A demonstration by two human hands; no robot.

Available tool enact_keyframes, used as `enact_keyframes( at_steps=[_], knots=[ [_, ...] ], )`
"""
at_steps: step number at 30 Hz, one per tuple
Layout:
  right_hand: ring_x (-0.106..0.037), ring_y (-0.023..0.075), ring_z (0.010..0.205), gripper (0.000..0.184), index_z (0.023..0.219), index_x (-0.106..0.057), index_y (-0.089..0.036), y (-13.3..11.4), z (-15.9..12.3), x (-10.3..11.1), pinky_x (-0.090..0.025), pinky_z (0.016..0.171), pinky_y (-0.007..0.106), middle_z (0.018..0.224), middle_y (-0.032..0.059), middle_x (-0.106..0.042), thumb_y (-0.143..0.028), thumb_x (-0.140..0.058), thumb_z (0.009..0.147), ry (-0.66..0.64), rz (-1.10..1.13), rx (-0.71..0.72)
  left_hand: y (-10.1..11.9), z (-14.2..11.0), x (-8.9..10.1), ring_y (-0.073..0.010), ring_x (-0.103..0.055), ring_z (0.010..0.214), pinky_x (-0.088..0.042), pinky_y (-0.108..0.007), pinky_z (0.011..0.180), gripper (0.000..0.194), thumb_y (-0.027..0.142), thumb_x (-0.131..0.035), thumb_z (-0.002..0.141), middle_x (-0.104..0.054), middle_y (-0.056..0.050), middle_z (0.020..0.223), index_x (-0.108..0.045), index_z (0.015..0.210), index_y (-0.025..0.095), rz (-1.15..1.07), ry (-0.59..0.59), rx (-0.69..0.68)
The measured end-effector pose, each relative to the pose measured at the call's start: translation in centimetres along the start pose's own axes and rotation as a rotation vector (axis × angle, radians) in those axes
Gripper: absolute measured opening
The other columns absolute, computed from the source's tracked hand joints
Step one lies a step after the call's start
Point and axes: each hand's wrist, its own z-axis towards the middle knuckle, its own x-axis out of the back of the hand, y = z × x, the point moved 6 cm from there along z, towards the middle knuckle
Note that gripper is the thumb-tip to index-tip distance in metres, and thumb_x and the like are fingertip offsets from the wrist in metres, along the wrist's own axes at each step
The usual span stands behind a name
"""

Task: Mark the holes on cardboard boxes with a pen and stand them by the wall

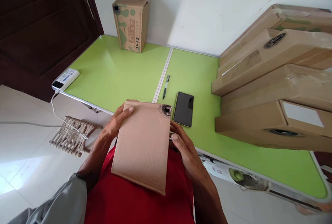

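A brown cardboard box [142, 141] is held close to my body, its plain face turned up. Near its far right corner there is a dark, ragged hole ringed with scribbled marks. My left hand [116, 122] grips the box's left side, with the thumb lying on the upper face. Along the right side, my right hand [185, 148] supports the box with its fingers against or under the edge; the thumb stands away from the face. The fingertips of both hands are partly hidden by the box. Just past it on the green table [124, 75] lie a black phone [183, 109] and a pen [166, 87].
A printed carton [132, 26] stands at the back by the wall. Several large cardboard boxes [249, 127] crowd the table's right side. A white device [66, 79] with a cable sits at the left edge. A wooden folding stool [70, 135] is on the floor.
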Motion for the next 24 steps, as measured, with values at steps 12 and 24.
enact_keyframes(
  at_steps=[12,24],
  knots=[
    [-0.061,0.0373,0.138,0.089,0.165,-0.04,-0.034,-1.5,-0.6,-1.3,-0.059,0.102,0.05,0.167,0.0128,-0.05,-0.067,-0.077,0.091,-0.001,-0.006,0.105,-1.5,2.0,0.9,-0.0254,-0.07,0.088,-0.056,-0.032,0.07,0.058,0.062,-0.077,0.088,-0.075,-0.006,0.111,-0.067,0.134,0.028,-0.175,-0.098,0.03],
    [-0.063,0.033,0.134,0.074,0.152,-0.054,-0.035,-3.3,-0.7,-0.3,-0.06,0.095,0.042,0.151,0.0115,-0.063,-0.055,-0.088,0.089,0.162,0.066,0.196,-1.9,4.2,1.2,-0.0298,-0.072,0.12,-0.058,-0.034,0.096,0.059,0.06,-0.077,0.093,-0.068,-0.012,0.15,-0.068,0.137,0.022,-0.154,-0.09,-0.113]
  ],
)
